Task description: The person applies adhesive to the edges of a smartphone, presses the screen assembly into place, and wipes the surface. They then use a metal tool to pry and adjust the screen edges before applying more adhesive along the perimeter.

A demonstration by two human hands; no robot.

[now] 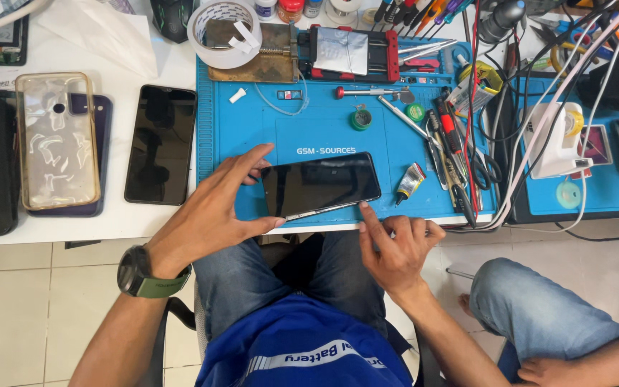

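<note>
Black phone (320,185) sat on the blue mat (238,129), left hand (213,208) gripping its end (fingers spread), right hand (395,247) loosely curled, forefinger touching its edge.

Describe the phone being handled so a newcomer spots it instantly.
Find the blue work mat on the white table. At its near edge lies a dark phone, gripped by the left hand and touched by the right hand. The other black phone lies untouched off the mat.

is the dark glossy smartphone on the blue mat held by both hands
No, only the left hand grips the dark glossy smartphone; the right hand just touches its lower edge with one fingertip.
</note>
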